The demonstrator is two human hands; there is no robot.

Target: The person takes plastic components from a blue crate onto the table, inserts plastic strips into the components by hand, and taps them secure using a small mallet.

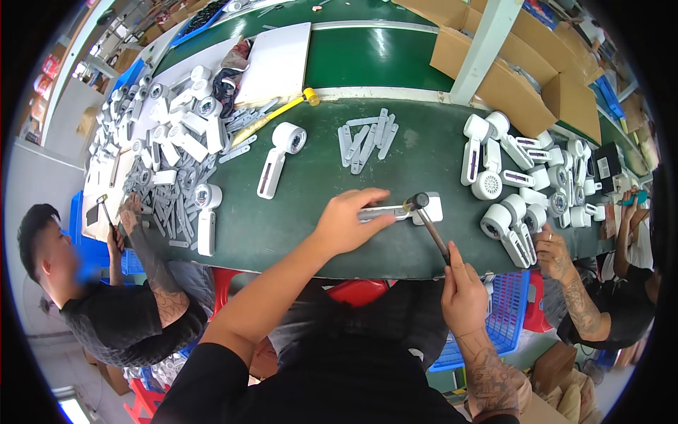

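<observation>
On the green worktable (296, 226) in front of me lies a white handheld fan (431, 208) with a grey strip along its handle. My left hand (347, 220) is closed around the handle end and holds it against the table. A hammer (433, 234) with a dark head and thin handle is gripped in my right hand (465, 288). Its head is over the fan near where handle and head join; whether it touches cannot be told. Another white fan (272, 169) lies to the left, and a small pile of grey strips (364, 147) lies beyond my hands.
A yellow mallet (282, 109) lies at the back left, beside heaps of fans (187, 131) and grey strips (166, 208). More fans (498, 177) crowd the right side. Co-workers (113, 283) sit on both sides. Cardboard boxes (515, 92) and a metal post (487, 53) stand behind.
</observation>
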